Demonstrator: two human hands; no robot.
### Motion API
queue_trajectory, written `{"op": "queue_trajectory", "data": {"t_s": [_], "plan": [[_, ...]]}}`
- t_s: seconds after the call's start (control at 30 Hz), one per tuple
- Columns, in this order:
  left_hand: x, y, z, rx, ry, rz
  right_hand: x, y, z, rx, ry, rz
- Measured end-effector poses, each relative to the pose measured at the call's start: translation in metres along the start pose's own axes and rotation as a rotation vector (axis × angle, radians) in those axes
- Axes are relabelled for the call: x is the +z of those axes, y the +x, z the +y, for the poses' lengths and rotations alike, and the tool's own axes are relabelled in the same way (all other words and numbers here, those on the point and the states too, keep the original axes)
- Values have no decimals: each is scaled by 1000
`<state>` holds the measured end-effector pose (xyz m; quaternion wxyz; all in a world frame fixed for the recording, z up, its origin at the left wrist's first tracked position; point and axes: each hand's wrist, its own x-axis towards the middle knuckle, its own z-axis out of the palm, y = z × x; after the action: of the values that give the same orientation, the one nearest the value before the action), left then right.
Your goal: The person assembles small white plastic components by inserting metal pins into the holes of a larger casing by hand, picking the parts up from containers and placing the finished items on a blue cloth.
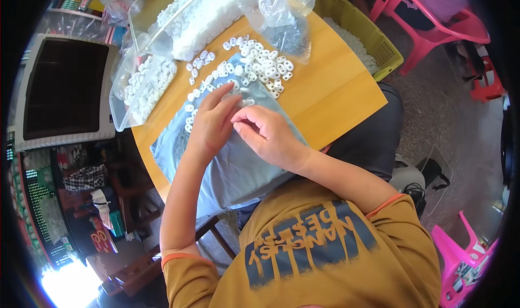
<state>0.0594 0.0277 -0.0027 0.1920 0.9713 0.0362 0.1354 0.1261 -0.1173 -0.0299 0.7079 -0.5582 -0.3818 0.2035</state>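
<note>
My left hand [211, 125] is over a light blue cloth [227, 175], its fingers stretched forward and apart near small white oval plastic pieces with two holes [265, 64]. My right hand [266, 134] is beside it, thumb and forefinger pinched together close to the left hand's fingers. Whatever the pinch holds, if anything, is too small and hidden to make out. Several white pieces lie scattered on the cloth's far part, and a denser heap of them spreads onto the wooden table [330, 86] just beyond my hands.
A clear plastic tub [143, 94] of white pieces stands at the left, with a larger white heap [203, 18] behind. A clear bag of small grey parts [290, 37] lies at the far edge. A yellow-green basket [387, 56], pink chair [433, 15] and old monitor [67, 88] surround the table.
</note>
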Motion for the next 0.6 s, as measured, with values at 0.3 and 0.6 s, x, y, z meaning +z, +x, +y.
{"op": "queue_trajectory", "data": {"t_s": [0.3,0.6], "plan": [[-22,-31,-14,-276,-102,278,-1,1,-5,148,29,-24],[-26,-3,-36,-209,-2,335,4,3,-7,131,-88,-71]]}}
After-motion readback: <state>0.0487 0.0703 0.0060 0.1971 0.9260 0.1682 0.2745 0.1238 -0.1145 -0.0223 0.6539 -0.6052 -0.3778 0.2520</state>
